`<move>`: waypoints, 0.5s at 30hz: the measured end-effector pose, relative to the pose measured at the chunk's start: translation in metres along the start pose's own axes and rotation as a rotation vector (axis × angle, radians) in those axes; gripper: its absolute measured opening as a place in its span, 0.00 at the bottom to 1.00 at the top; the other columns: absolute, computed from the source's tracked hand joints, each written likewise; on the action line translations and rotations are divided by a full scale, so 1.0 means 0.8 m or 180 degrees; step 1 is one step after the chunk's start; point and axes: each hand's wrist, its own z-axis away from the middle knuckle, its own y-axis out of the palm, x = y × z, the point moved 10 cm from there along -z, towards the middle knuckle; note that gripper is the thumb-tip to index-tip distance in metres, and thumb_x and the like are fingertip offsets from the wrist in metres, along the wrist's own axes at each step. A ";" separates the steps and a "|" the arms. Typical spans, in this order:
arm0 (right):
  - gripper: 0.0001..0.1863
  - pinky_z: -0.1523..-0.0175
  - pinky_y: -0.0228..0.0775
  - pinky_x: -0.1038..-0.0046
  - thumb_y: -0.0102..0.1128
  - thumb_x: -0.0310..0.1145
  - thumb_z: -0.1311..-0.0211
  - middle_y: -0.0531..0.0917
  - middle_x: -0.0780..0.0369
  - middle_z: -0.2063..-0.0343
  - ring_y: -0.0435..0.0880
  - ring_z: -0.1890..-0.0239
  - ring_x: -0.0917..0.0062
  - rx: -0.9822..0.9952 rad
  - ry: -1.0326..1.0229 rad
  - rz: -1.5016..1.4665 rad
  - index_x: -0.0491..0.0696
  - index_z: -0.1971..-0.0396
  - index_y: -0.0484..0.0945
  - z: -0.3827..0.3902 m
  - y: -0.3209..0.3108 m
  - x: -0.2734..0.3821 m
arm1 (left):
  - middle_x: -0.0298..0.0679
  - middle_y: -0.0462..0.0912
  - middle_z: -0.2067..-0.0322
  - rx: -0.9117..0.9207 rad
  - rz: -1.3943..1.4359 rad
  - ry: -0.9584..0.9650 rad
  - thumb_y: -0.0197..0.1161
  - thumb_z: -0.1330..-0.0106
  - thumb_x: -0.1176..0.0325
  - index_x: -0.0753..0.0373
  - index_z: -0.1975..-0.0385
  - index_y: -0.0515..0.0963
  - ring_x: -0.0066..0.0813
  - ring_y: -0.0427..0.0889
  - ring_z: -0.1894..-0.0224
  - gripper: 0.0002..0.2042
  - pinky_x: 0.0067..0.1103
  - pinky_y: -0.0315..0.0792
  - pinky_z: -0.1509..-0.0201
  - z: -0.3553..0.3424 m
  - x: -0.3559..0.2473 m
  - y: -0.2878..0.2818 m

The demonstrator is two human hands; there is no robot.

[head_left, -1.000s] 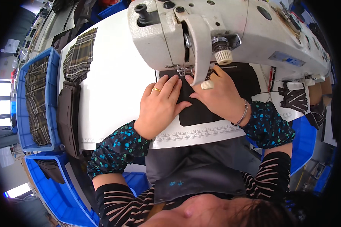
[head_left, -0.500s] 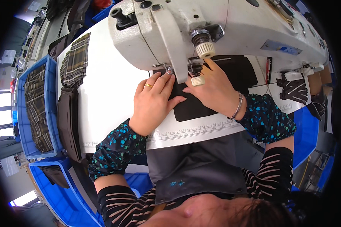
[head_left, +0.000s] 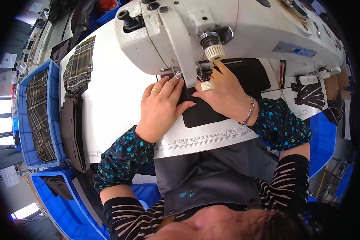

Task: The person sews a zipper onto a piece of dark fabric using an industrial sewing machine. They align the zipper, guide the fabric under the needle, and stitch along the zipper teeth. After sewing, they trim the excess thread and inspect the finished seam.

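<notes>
A dark fabric piece (head_left: 204, 114) lies on the white table (head_left: 112, 80) beneath the head of a sewing machine (head_left: 256, 34). My left hand (head_left: 159, 110) rests flat at the fabric's left edge, thumb spread and fingertips close to the needle area. On the other side, my right hand (head_left: 229, 96) lies over the fabric with its thumb apart and a finger stretched forward. Machine parts cover some of its fingers. The needle and the stitching spot are hidden behind the machine's lever and my fingers.
Left on the table lie plaid fabric pieces (head_left: 80, 66) and a stack of dark folded cloth (head_left: 72, 128). Blue bins (head_left: 56, 116) stand beyond that edge. A printed ruler (head_left: 204, 140) follows the near edge. Dark strips (head_left: 310, 96) and a red tool (head_left: 282, 74) lie right.
Both hands keep nearly the same pose on the fabric. The whole view has shifted very slightly; no thing has been picked up or let go.
</notes>
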 end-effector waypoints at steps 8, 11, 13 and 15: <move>0.22 0.33 0.68 0.54 0.68 0.44 0.37 0.86 0.52 0.52 0.83 0.43 0.58 -0.0141 0.0010 0.0163 0.41 0.54 0.86 0.005 -0.006 -0.004 | 0.39 0.84 0.44 -0.0068 -0.0059 0.0095 0.72 0.39 0.47 0.66 0.44 0.83 0.38 0.81 0.39 0.30 0.32 0.74 0.40 -0.009 -0.004 -0.002; 0.20 0.40 0.72 0.60 0.70 0.44 0.38 0.87 0.57 0.55 0.85 0.49 0.64 -0.0306 -0.0196 0.0167 0.43 0.55 0.85 0.015 -0.031 0.004 | 0.39 0.84 0.44 -0.0038 -0.0140 0.0070 0.73 0.40 0.48 0.66 0.46 0.83 0.38 0.82 0.40 0.30 0.31 0.75 0.42 -0.005 -0.001 -0.001; 0.16 0.48 0.78 0.64 0.71 0.40 0.39 0.87 0.59 0.61 0.87 0.57 0.67 -0.0546 -0.0309 0.0271 0.45 0.57 0.85 0.039 -0.111 0.001 | 0.39 0.84 0.44 -0.0011 -0.0126 -0.0001 0.74 0.40 0.49 0.67 0.48 0.84 0.38 0.82 0.41 0.28 0.29 0.76 0.44 0.002 0.004 -0.001; 0.13 0.55 0.78 0.64 0.68 0.39 0.36 0.87 0.57 0.67 0.86 0.63 0.66 -0.1123 -0.0210 0.0640 0.44 0.62 0.85 0.078 -0.214 -0.043 | 0.39 0.84 0.44 -0.0009 -0.0131 -0.0050 0.74 0.41 0.51 0.67 0.50 0.84 0.38 0.83 0.42 0.27 0.29 0.77 0.45 0.006 0.004 -0.013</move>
